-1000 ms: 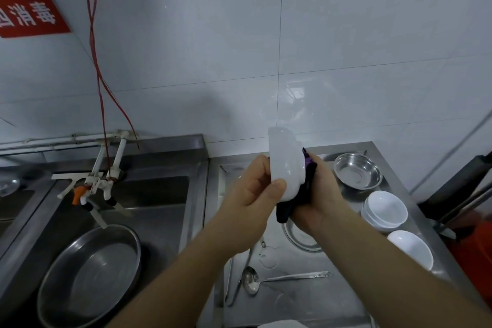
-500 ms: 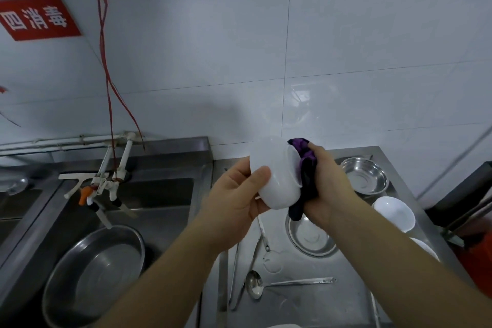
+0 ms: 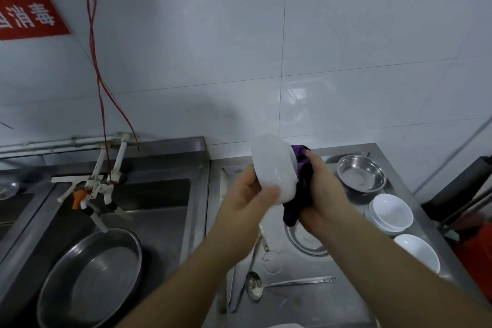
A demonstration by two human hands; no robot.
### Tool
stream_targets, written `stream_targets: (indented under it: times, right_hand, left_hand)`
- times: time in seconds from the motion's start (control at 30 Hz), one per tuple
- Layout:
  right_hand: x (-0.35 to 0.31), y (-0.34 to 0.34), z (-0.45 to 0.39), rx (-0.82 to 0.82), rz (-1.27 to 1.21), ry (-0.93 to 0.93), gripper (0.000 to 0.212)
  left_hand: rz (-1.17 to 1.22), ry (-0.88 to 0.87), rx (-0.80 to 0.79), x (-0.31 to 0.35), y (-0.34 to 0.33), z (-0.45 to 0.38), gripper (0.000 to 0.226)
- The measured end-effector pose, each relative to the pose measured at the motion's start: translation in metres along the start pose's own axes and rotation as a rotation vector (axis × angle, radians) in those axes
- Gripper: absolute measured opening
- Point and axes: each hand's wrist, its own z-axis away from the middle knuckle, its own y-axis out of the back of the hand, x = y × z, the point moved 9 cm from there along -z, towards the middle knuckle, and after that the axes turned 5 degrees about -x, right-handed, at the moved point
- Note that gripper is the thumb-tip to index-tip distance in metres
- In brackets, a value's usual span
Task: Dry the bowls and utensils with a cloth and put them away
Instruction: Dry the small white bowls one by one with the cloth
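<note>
1. A stainless steel counter (image 3: 314, 309) beside a sink holds steel dishes, white bowls and a steel ladle (image 3: 269, 286)
2. Above it, the left hand (image 3: 245, 205) grips a white plastic bowl (image 3: 274, 170) tilted on its side
3. The right hand (image 3: 322, 200) clutches a dark purple cloth (image 3: 300, 184) against the bowl; drying seems underway, so stacking it comes next

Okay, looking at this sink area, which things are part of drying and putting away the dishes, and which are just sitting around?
Part of the job:
white bowl in left hand
purple cloth in right hand
stacked white bowls
single white bowl
small steel bowl
steel ladle

Lying about:
large steel basin
taps
red sign
red strings
</note>
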Motion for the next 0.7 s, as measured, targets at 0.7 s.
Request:
stream_targets:
  times: [0.7]
  right_hand:
    - [-0.007, -0.001, 0.002, 0.117, 0.136, 0.271, 0.018]
  left_hand:
    - [-0.676, -0.084, -0.064, -0.001, 0.006, -0.022, 0.011]
